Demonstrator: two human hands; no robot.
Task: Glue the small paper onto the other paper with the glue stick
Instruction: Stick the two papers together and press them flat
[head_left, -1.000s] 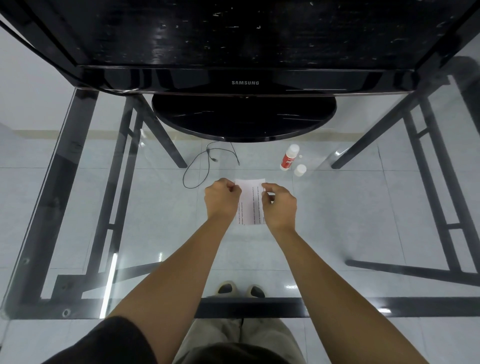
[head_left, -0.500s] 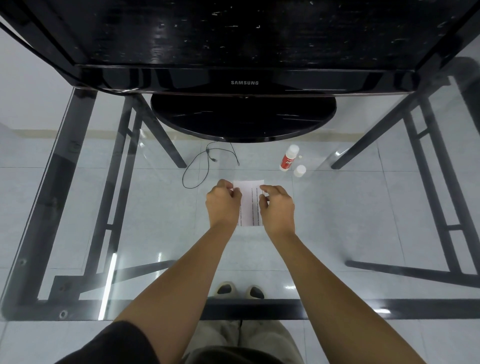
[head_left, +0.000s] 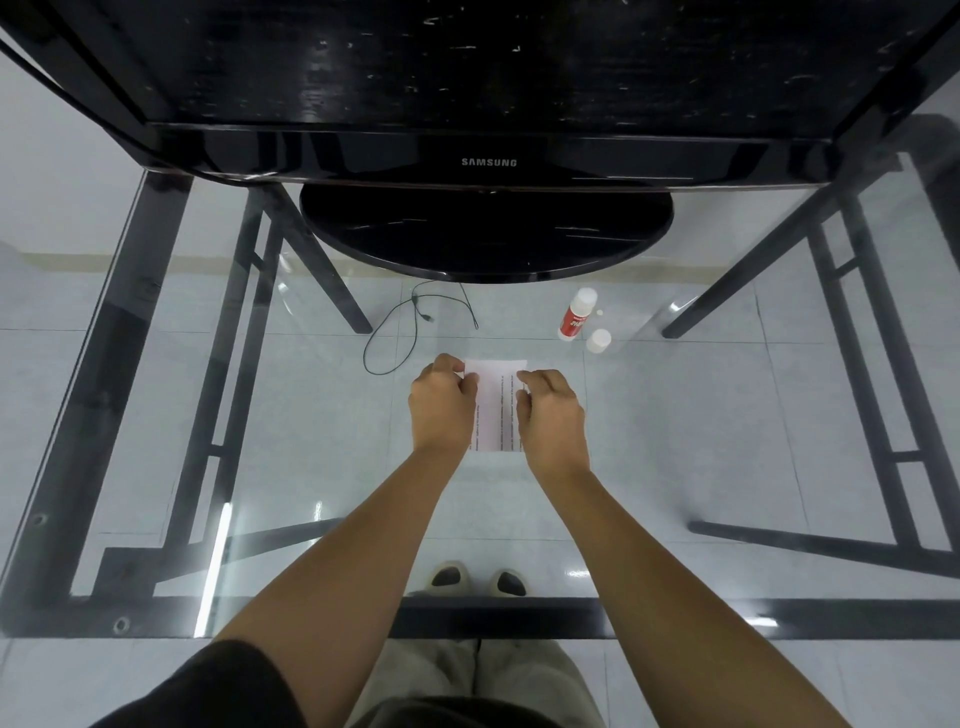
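Note:
A white paper with printed lines (head_left: 496, 405) lies on the glass table between my hands. My left hand (head_left: 441, 402) covers its left edge, fingertips curled at the top left corner. My right hand (head_left: 550, 410) rests on its right side, fingers bent down onto the sheet. I cannot make out a separate small paper; the hands hide part of the sheet. The glue stick (head_left: 575, 315), white with a red label, stands uncapped at the back right, and its white cap (head_left: 598, 341) sits just beside it.
A black monitor with a round base (head_left: 485, 234) stands at the back of the glass table (head_left: 727, 441). A thin black cable (head_left: 410, 325) loops left of the paper. Black table legs show through the glass on both sides.
Both hands have drawn closer together over the paper and shifted slightly; the fingertips of each hand now press at its upper corners. The glue stick and cap have not moved.

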